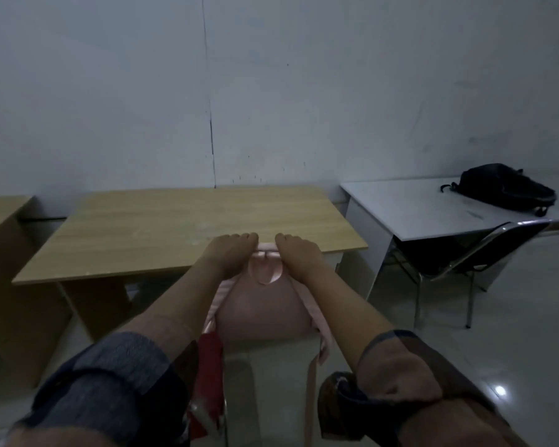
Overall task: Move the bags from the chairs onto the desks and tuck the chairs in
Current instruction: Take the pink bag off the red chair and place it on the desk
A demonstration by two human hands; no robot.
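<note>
A pink backpack (260, 312) hangs in front of me, just short of the near edge of the wooden desk (162, 221). My left hand (231, 251) and my right hand (296, 253) are both closed on its top, one on each side of the pink carry loop. Its straps dangle below. A red chair (208, 366) shows partly between my forearms, under the bag. At the right, a black backpack (505, 187) lies on a white desk (417, 208), with a black metal-framed chair (478, 253) pushed partly under that desk.
Another wooden desk (0, 214) stands at the far left. A pale wall runs behind all the desks. The glossy tiled floor (513, 350) is open at the right front.
</note>
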